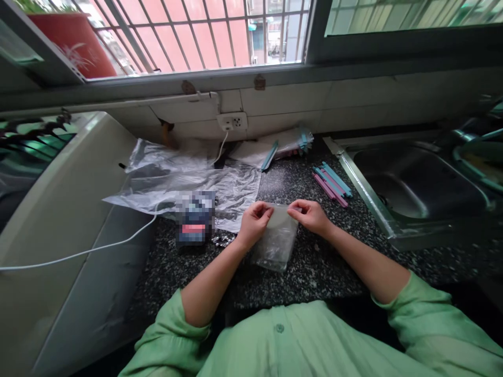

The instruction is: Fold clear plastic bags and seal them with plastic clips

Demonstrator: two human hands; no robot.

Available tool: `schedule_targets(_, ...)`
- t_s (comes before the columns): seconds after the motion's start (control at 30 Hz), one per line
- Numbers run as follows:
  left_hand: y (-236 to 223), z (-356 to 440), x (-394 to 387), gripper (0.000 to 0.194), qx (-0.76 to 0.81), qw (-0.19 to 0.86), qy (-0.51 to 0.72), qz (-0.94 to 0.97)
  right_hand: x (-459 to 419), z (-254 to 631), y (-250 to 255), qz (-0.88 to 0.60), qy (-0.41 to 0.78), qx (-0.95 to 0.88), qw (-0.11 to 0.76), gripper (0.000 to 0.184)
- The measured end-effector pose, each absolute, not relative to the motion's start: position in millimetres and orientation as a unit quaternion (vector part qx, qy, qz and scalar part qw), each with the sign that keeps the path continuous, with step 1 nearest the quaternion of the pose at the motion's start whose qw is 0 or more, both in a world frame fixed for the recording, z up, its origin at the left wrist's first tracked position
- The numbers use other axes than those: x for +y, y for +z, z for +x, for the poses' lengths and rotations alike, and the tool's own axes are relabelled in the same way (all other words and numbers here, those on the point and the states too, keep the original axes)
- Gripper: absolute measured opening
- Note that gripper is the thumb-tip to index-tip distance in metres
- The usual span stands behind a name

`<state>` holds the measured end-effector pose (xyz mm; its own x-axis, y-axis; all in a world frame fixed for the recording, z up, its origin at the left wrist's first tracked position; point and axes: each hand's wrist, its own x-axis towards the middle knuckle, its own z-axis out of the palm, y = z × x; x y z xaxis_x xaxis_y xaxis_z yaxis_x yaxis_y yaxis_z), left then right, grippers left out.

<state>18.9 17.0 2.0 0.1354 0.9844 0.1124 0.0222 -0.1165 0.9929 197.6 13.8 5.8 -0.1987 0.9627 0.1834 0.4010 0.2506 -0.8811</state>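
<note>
A clear plastic bag [276, 242] hangs between my hands over the dark speckled counter. My left hand [256, 222] pinches its upper left corner, thumb against the fingers. At the upper right corner, my right hand [310, 214] grips the bag in the same way. Pink and blue strips, perhaps bag sealing clips [332, 183], lie in a loose pile to the right of my right hand. Left of my left hand sits a blurred-out dark item [195, 219], with small shiny bits [223, 240] beside it.
Large clear plastic sheets [188, 180] spread over the counter's back left. Behind, a filled plastic bag [288, 145] and a blue clip [269, 156] lie near the wall socket [232, 121]. A steel sink [416, 180] is at the right. A white cable [118, 243] crosses the left side.
</note>
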Motion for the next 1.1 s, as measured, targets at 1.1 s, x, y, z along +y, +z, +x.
schedule_targets(1.1, -1.2, 18.0, 20.6, 0.038, 0.460, 0.661, 0.472, 0.357, 10.0, 194.5, -2.1, -0.477, 0.412, -0.727, 0.275, 0.014)
